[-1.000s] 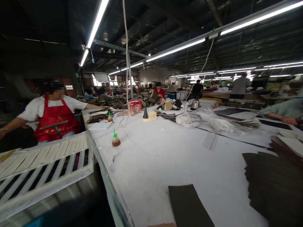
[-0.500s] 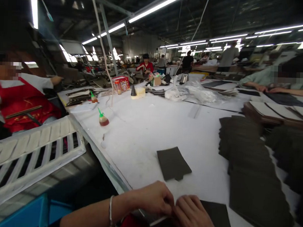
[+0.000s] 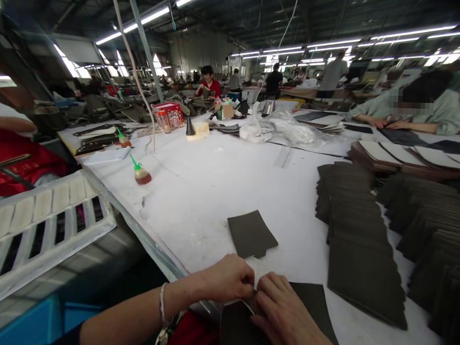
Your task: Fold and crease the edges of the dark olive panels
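At the table's near edge, my left hand (image 3: 232,279) is closed, its thumb and fingers pinching the edge of a dark olive-grey panel (image 3: 236,326). Close beside it, my right hand (image 3: 281,307) presses curled fingers on the same edge. The panel's material looks like leather or a leather-like sheet, and a thin pale strip shows along the edge by the fingers. Under my right wrist another dark flat area (image 3: 313,303) sticks out; whether it is a separate piece I cannot tell. Just beyond my hands a loose dark panel (image 3: 252,233) with a small tab lies flat.
Overlapping rows of dark panels (image 3: 365,257) cover the table's right side. A green-tipped glue bottle (image 3: 142,175) stands left, near a white slatted crate (image 3: 59,202). Plastic bags (image 3: 288,129) lie farther back. Co-workers (image 3: 409,111) sit around the table.
The camera view has turned slightly right and down, so the table things sit farther left and higher. My hands stay together at the panel's edge, and more of that panel shows.
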Available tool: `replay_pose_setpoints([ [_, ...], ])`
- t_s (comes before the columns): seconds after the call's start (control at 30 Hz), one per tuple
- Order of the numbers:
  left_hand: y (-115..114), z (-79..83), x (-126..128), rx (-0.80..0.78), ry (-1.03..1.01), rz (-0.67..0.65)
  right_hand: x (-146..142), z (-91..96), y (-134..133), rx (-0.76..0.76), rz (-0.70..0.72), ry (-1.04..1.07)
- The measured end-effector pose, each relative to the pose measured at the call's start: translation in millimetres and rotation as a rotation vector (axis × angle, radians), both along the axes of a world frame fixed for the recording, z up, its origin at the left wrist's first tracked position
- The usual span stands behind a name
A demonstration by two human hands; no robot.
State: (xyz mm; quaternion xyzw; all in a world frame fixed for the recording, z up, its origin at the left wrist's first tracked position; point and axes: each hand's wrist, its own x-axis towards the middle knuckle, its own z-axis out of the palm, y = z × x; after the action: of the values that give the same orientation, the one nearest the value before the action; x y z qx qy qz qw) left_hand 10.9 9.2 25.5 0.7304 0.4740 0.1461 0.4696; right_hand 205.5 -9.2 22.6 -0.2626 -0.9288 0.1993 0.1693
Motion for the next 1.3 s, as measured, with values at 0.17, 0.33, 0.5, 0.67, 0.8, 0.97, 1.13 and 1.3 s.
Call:
replay_pose_setpoints([
  [0.17,15.9,12.4,-13.8,-0.069,-0.071,-0.073,18.8,30.6,-1.1,-0.071,0.125,0.095],
  [0.33,9.9,-12.8,-11.7,-0.414,-0.331,-0.123,21.1,21.7,2.7,-0.274,0.169,0.219],
  [0.5,-0.6,-33.6,-6.7,-0.48,-0.369,-0.026,15.4,7.1,-4.6,-0.173,0.106,0.063],
  [0.67,-0.4,-14.4,-20.3,-0.478,-0.412,-0.035,15.3,3.1,-7.3,0.003,0.065,0.046],
  [0.8,-5.4,-7.3,-24.9,-0.445,-0.223,-0.053,10.0,-8.4,-9.0,0.097,0.003,0.086],
  [0.97,-10.3,-12.4,-20.8,-0.318,-0.145,-0.102,7.1,-19.4,-8.3,0.229,-0.038,0.121],
  [1.13,-11.5,-13.0,-18.0,-0.25,-0.091,-0.114,8.5,-21.1,-8.2,0.268,-0.043,0.059],
  [1.3,-11.2,-10.3,-11.5,-0.134,0.078,-0.027,5.7,-20.0,-15.9,0.139,0.058,-0.049],
])
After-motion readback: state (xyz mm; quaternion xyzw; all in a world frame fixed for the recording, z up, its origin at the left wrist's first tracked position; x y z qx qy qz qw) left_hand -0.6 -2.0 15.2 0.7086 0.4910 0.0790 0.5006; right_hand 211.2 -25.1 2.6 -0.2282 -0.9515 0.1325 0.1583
